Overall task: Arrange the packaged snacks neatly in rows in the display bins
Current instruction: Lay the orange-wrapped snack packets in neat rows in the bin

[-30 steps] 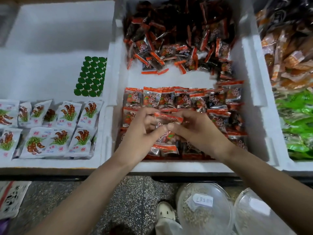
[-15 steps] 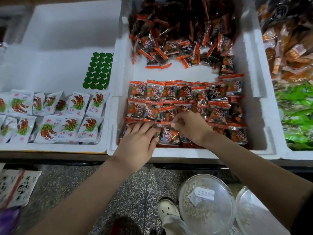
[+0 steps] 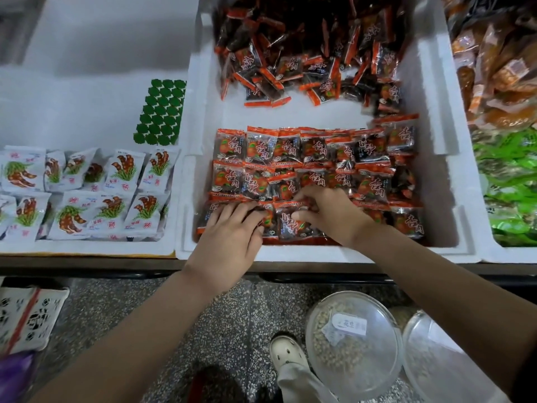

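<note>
The left hand [image 3: 229, 234] lies flat, steadying the front row [image 3: 406, 225] at lower centre. The right hand [image 3: 328, 212] pinches an orange snack packet [image 3: 286, 225], which is best slid in flush, label up, overlapping evenly.

Speckled grey floor [image 3: 232, 315], white shoe [image 3: 286, 353] on it, round clear lid [image 3: 377, 359] over grain just right of shoe, paper label [image 3: 350, 325] on lid, second clear lid [image 3: 441, 365] beside it, black-and-white patterned bag [image 3: 26, 321] lower left, purple item [image 3: 14, 376] blurred below.
</note>
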The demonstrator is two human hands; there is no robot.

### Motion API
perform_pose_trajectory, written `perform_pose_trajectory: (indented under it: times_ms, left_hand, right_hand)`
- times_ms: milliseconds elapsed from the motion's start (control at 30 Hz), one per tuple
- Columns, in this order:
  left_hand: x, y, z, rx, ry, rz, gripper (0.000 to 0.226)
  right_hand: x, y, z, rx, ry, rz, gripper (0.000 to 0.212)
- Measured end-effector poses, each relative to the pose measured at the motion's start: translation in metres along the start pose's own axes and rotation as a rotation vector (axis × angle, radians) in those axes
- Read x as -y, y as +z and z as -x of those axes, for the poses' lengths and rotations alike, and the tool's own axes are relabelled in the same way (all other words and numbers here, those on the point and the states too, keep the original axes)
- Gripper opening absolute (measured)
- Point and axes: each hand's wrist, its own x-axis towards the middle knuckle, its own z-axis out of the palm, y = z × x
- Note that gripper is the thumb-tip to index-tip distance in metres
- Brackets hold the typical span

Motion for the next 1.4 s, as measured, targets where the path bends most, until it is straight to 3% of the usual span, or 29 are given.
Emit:
perform_pose_trajectory:
  times_ms: [167,267,400,600,733,833,1033,1200,1400]
  left_hand:
    - [-0.003,-0.006,-0.003,0.037,0.023,-0.136,0.043]
    - [-0.002,-0.013,-0.008,0.089,0.051,-0.175,0.043]
    - [0.001,-0.026,-0.023,0.087,0.122,-0.194,0.039]
    - [0.011,-0.055,-0.085,-0.032,0.118,-0.067,0.030]
    - [0.016,-0.070,-0.143,-0.094,-0.043,0.130,0.038]
    - [0.025,-0.070,-0.183,-0.113,-0.079,0.140,0.048]
    - [0.048,-0.057,-0.238,-0.060,-0.121,0.163,0.065]
    - [0.048,-0.046,-0.247,-0.050,-0.129,0.012,0.076]
    - [0.044,-0.044,-0.248,-0.120,-0.129,-0.153,0.058]
  right_hand:
    - [0.009,-0.001,0.005,-0.064,-0.043,0.250,0.035]
    - [0.007,-0.004,0.010,-0.016,-0.118,0.319,0.028]
    - [0.003,-0.020,0.010,0.078,-0.199,0.373,0.036]
    - [-0.005,-0.071,-0.023,-0.195,-0.174,0.212,0.050]
    - [-0.011,-0.105,-0.079,-0.346,-0.104,0.175,0.052]
    - [-0.004,-0.123,-0.123,-0.403,-0.106,0.213,0.062]
    - [0.001,-0.118,-0.186,-0.303,-0.165,0.527,0.074]
    - [-0.003,-0.107,-0.201,-0.374,-0.130,0.622,0.056]
    - [-0.002,-0.111,-0.187,-0.427,-0.151,0.415,0.032]
